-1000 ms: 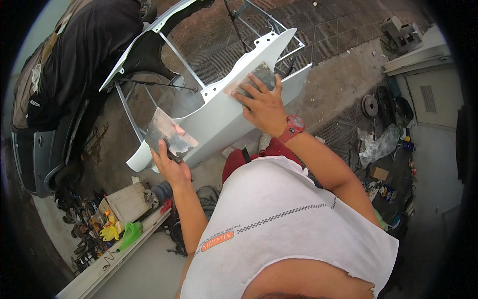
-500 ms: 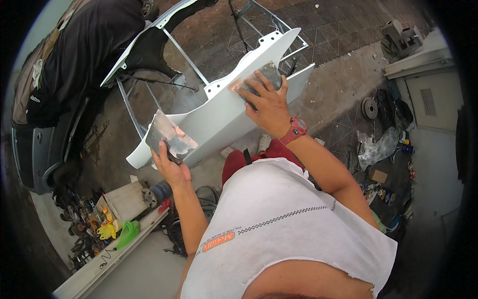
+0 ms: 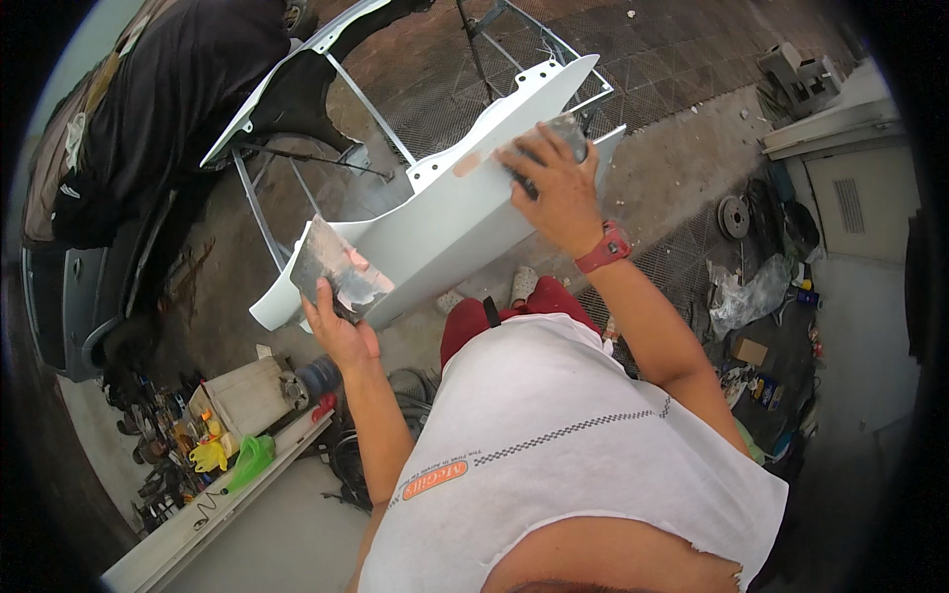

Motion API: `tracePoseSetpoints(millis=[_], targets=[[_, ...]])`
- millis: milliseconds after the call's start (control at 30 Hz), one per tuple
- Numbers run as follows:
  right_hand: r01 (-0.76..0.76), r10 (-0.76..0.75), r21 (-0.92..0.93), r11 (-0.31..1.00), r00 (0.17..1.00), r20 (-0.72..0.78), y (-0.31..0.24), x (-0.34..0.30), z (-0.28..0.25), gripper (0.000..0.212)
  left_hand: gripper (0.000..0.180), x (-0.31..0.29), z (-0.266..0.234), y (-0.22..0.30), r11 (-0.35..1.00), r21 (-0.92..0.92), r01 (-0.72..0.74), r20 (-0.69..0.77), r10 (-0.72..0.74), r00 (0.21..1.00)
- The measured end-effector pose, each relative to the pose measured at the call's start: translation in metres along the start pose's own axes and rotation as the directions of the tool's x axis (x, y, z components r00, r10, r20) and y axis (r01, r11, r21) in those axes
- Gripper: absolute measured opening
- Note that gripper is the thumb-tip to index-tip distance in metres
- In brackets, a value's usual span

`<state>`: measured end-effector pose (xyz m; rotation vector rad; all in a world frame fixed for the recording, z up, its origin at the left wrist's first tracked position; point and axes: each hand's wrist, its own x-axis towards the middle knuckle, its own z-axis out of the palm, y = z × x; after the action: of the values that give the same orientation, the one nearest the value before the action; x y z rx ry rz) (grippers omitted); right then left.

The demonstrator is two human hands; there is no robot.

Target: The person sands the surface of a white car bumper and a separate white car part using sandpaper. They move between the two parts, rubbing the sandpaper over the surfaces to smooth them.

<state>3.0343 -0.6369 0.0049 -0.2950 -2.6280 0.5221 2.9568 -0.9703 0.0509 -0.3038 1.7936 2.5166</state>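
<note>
white car panel (image 3: 445,222), pinkish filler patch (image 3: 468,164)

The right hand (image 3: 556,188) slid a little up and to the right along the top edge of the white car panel (image 3: 445,232), carrying the grey spreader blade (image 3: 565,130) pressed under its fingers. A tan streak of filler (image 3: 473,163) showed on the panel just left of that hand. The left hand (image 3: 341,331) shifted only slightly, the metal mixing plate (image 3: 336,265) tilting a touch.
</note>
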Motion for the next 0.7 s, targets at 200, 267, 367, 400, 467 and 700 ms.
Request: tracePoseSetpoints(millis=[200, 267, 367, 400, 467, 700], targets=[[-0.042, 0.042, 0.005, 0.999, 0.999, -0.024, 0.015, 0.021, -0.002, 0.044, 0.052, -0.004, 0.001, -0.006, 1.000, 0.023, 0.021, -0.017, -0.021, 1.000], [0.015, -0.015, -0.032, 0.999, 1.000, 0.013, 0.012, 0.021, 0.002, 0.044, 0.052, -0.005, 0.001, -0.004, 1.000, 0.009, 0.029, -0.004, -0.029, 1.000], [0.045, -0.035, -0.073, 0.996, 0.991, 0.131, 0.004, 0.014, -0.005, 0.044, 0.053, -0.007, 0.002, -0.001, 0.999, -0.009, 0.034, -0.011, -0.034, 0.999], [0.040, -0.021, -0.115, 0.993, 0.986, 0.166, 0.001, 0.011, -0.011, 0.043, 0.055, -0.008, 0.004, -0.002, 1.000, -0.003, 0.029, -0.023, -0.029, 0.999], [-0.008, 0.005, 0.014, 1.000, 0.985, 0.172, -0.010, 0.001, -0.029, 0.043, 0.057, -0.011, 0.010, -0.005, 1.000, 0.003, 0.023, -0.012, -0.023, 1.000], [-0.284, -0.209, 0.918, 0.278, 0.915, 0.346, -0.093, -0.050, -0.057, 0.048, 0.058, -0.038, 0.041, -0.023, 0.983, -0.070, 0.168, 0.082, -0.162, 0.983]])
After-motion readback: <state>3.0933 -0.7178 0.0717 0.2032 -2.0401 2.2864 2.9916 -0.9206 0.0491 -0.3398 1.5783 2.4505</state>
